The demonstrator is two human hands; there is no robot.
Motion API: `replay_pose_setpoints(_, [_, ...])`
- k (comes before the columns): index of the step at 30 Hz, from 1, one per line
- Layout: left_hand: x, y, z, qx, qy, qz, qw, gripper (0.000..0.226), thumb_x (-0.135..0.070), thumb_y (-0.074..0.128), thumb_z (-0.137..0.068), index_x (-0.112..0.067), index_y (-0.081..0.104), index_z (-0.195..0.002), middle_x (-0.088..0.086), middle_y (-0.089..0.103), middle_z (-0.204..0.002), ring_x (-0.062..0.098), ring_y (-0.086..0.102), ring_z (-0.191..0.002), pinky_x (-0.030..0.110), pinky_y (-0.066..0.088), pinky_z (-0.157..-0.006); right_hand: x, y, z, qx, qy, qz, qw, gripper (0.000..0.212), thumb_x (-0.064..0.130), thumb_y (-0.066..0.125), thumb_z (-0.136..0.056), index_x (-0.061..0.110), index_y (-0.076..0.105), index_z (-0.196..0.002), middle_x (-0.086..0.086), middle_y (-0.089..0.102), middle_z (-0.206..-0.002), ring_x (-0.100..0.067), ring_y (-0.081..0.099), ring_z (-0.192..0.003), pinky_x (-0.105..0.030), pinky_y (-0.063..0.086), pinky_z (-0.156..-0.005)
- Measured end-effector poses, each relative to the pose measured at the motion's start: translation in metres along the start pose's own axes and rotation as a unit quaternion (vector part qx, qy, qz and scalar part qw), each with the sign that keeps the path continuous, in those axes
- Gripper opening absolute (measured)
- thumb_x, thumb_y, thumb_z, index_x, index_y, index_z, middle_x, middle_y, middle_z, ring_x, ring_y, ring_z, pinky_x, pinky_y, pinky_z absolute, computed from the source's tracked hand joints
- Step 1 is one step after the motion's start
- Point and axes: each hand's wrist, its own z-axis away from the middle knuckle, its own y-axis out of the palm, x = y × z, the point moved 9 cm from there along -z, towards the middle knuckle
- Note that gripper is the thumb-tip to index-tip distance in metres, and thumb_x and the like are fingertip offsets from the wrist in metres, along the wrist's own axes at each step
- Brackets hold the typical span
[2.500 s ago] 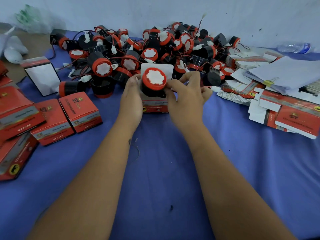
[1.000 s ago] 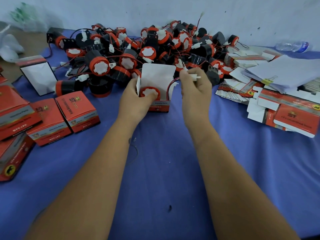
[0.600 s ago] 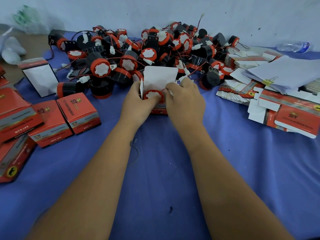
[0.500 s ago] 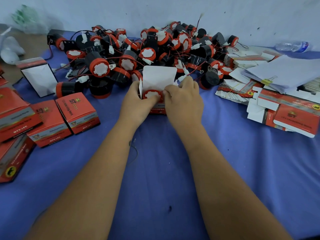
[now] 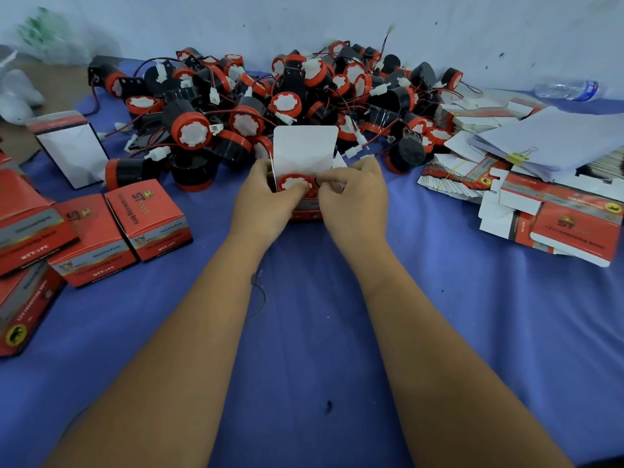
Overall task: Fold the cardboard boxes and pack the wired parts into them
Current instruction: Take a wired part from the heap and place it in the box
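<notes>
Box (image 5: 305, 211) sits between my 2 hands, touching both, open end up, long axis vertical. Its white lid flap (image 5: 305, 148) stands upright on the side away from me, just past my fingertips. That's what the next move turns on: flap has to fold toward me, over the part.

Wired part (image 5: 293, 182) is seated in the box, red cap with white centre facing up, roughly level with the box mouth. It lies directly between my thumbs, slightly closer to the left one.

Left hand (image 5: 265, 197) is wrapped round the box's left side, thumb curled over onto the red cap, holding it down. Right hand (image 5: 354, 197) has curled fingers at the box's right edge, thumb and forefinger pinching at something by the cap's right rim. Probably the wire or a side flap; can't tell which, too small. Wire itself isn't visible, likely tucked inside.

Both hands equally near the lid flap. My guess: right hand is freer to reach it, since left is pinning the part.

Beyond my fingertips: pile of loose parts (image 5: 287, 96). Left of my left hand: closed boxes (image 5: 148, 217). Right of my right hand: flat box blanks (image 5: 553, 224).
</notes>
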Motion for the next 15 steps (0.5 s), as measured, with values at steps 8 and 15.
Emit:
replay_pose_setpoints(8, [0.000, 0.001, 0.001, 0.007, -0.003, -0.002, 1.000, 0.031, -0.029, 0.069, -0.088, -0.027, 0.055, -0.115, -0.016, 0.064, -0.102, 0.001, 0.061, -0.094, 0.020, 0.048, -0.073, -0.018, 0.002, -0.005, 0.015, 0.076, -0.173, 0.982, 0.020, 0.007, 0.070, -0.085, 0.019, 0.058, -0.096, 0.008, 0.053, -0.075, -0.005, 0.047, -0.065, -0.019, 0.046, -0.062])
replay_pose_setpoints(15, [0.001, 0.000, 0.000, 0.003, -0.009, 0.006, 1.000, 0.030, -0.025, 0.067, -0.088, -0.028, 0.056, -0.116, -0.015, 0.065, -0.106, 0.004, 0.062, -0.098, 0.024, 0.049, -0.077, -0.019, 0.009, -0.005, 0.112, 0.073, -0.247, 0.960, 0.018, 0.001, 0.057, -0.089, 0.013, 0.070, -0.090, -0.002, 0.057, -0.104, -0.008, 0.055, -0.090, -0.020, 0.048, -0.080])
